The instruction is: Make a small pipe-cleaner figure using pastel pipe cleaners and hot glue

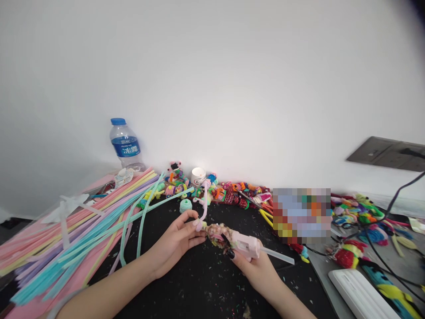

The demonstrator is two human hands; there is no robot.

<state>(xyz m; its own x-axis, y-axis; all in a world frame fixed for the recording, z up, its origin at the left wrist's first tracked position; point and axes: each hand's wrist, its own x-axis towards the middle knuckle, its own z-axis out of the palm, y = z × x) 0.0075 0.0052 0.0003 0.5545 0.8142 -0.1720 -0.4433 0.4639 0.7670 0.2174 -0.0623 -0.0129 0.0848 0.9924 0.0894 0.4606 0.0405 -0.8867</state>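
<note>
Right hand (254, 268) at lower centre, fingers wrapped round one pale-pink plastic glue gun (245, 244) with a fuzz-covered front; one translucent glue stick (279, 255) projects rearward. Just beside the front, at mid-frame, stands one bent lilac fuzzy stem (205, 204); contact cannot be told. Outward lie one mint-green ball (185, 205), a pastel bundle of fuzzy stems (96, 221) intruding from the left, and one blue-capped clear bottle (126, 146), upper left. Left hand (177, 243): wrist angled inward, thumb and fingertips pinching the stem's lower end.
</note>
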